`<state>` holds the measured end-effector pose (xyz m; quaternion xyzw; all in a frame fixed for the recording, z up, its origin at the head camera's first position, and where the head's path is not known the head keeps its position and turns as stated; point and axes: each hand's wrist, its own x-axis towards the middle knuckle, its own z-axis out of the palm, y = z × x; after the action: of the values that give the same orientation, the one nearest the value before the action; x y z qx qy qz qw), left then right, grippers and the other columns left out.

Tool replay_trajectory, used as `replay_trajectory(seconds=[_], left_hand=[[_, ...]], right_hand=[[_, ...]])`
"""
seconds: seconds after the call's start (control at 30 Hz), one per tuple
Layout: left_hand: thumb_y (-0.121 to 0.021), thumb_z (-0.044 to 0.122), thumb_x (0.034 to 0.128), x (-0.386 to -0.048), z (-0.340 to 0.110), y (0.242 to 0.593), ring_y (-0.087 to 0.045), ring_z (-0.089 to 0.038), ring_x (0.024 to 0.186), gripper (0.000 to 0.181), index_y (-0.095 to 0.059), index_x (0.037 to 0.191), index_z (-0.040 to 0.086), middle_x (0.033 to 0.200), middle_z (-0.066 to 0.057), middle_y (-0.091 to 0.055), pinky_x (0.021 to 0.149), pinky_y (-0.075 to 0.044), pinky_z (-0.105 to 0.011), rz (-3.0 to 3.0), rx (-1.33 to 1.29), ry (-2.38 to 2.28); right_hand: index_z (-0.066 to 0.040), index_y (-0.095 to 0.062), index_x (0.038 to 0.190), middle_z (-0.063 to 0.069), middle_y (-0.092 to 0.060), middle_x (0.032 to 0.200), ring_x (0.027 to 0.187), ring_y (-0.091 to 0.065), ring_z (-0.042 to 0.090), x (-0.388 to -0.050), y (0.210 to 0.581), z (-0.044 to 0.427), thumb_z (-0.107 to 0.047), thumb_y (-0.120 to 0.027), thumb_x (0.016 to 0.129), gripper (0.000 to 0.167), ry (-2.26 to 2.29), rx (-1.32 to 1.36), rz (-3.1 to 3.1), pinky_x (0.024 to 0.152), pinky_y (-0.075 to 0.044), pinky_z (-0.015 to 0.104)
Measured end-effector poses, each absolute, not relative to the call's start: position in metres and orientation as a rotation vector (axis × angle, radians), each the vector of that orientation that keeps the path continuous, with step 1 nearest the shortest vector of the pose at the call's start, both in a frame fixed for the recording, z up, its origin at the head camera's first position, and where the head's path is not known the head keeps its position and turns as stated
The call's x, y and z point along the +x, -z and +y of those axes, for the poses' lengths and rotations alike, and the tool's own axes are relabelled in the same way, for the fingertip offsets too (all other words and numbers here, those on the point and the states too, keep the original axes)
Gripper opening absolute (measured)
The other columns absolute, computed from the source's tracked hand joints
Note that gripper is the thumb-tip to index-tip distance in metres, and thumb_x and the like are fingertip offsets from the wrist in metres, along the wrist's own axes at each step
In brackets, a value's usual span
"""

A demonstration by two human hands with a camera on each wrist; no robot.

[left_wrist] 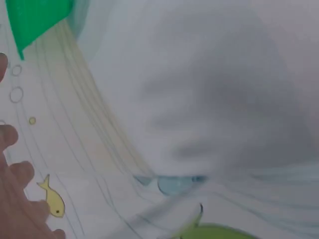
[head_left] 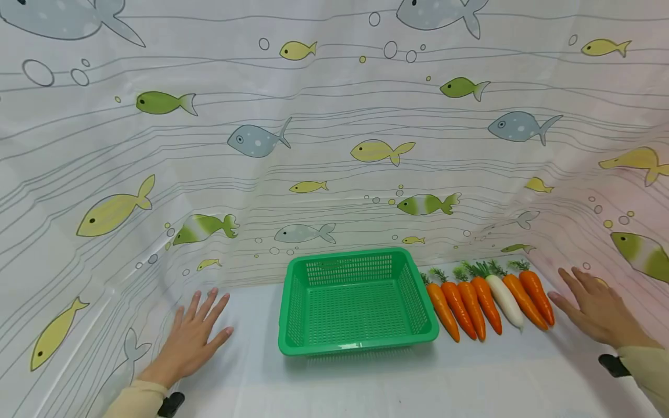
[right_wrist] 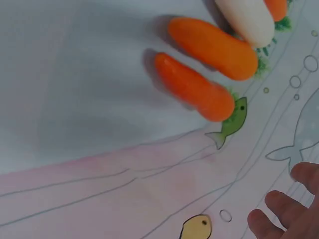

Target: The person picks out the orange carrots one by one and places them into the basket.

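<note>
A green plastic basket (head_left: 360,347) with perforated sides stands on the white table, holding nothing. To its right lies a row of several orange carrots (head_left: 443,312) with leafy tops, and among them one white radish (head_left: 504,302). My left hand (head_left: 189,342), fingers spread, is left of the basket and apart from it. Just right of the rightmost carrot (right_wrist: 194,87) is my right hand (head_left: 601,307), its fingers extended and holding nothing. Only fingertips of each hand show in the wrist views. The left wrist view catches a corner of the basket (left_wrist: 37,20).
A pale curtain (head_left: 334,168) printed with fish, bubbles and wavy lines surrounds the table at the back and both sides. White tabletop (head_left: 366,389) extends in front of the basket. The carrots' leafy tops lie close to the back curtain.
</note>
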<state>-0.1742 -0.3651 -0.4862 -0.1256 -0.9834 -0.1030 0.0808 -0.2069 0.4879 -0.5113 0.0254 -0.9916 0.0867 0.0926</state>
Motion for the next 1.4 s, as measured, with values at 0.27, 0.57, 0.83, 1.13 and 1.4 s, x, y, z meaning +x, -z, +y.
replay_trajectory(seconds=[0.27, 0.57, 0.83, 1.13, 1.4], left_hand=[[-0.055, 0.043, 0.1091, -0.185, -0.324, 0.494, -0.01, -0.064, 0.156, 0.075, -0.024, 0.17, 0.014, 0.176, -0.027, -0.013, 0.115, -0.015, -0.085, -2.946, -0.341, 0.838], [-0.046, 0.047, 0.1121, -0.208, -0.275, 0.507, -0.022, -0.054, 0.158, 0.072, -0.021, 0.171, 0.014, 0.176, -0.023, -0.017, 0.122, -0.025, -0.073, -2.832, -0.256, 1.242], [-0.042, 0.052, 0.1119, -0.223, -0.26, 0.515, -0.023, -0.054, 0.158, 0.07, -0.014, 0.172, 0.028, 0.179, -0.015, -0.009, 0.121, -0.025, -0.076, -2.79, -0.18, 1.558], [-0.037, 0.044, 0.1143, -0.228, -0.252, 0.532, -0.006, -0.043, 0.165, 0.065, -0.012, 0.172, 0.029, 0.18, -0.012, -0.007, 0.127, -0.014, -0.07, -2.697, -0.178, 1.8], [-0.037, 0.041, 0.1148, -0.232, -0.243, 0.542, -0.001, -0.038, 0.166, 0.062, -0.014, 0.172, 0.031, 0.18, -0.007, -0.008, 0.127, -0.01, -0.07, -2.63, -0.217, 1.908]], right_hand=[[0.003, -0.024, 0.165, 0.044, -0.029, 0.159, 0.134, -0.034, 0.069, -0.221, 0.513, 0.461, -0.048, -0.059, 0.106, 0.086, -0.369, 0.23, -2.905, 0.107, -0.026, 0.085], [0.011, -0.046, 0.151, 0.04, -0.045, 0.15, 0.131, -0.044, 0.062, -0.237, 0.514, 0.416, -0.047, -0.066, 0.103, 0.079, -0.437, 0.316, -2.918, 0.102, -0.039, 0.081], [0.004, -0.052, 0.149, 0.036, -0.055, 0.142, 0.126, -0.053, 0.055, -0.241, 0.523, 0.384, -0.039, -0.07, 0.102, 0.067, -0.474, 0.388, -2.92, 0.094, -0.05, 0.073], [0.004, -0.063, 0.14, 0.028, -0.062, 0.131, 0.116, -0.061, 0.045, -0.241, 0.535, 0.345, -0.032, -0.076, 0.098, 0.056, -0.482, 0.482, -2.874, 0.094, -0.057, 0.064], [0.002, -0.065, 0.139, 0.023, -0.063, 0.128, 0.113, -0.062, 0.04, -0.244, 0.537, 0.326, -0.03, -0.077, 0.097, 0.054, -0.504, 0.539, -2.874, 0.09, -0.059, 0.058]])
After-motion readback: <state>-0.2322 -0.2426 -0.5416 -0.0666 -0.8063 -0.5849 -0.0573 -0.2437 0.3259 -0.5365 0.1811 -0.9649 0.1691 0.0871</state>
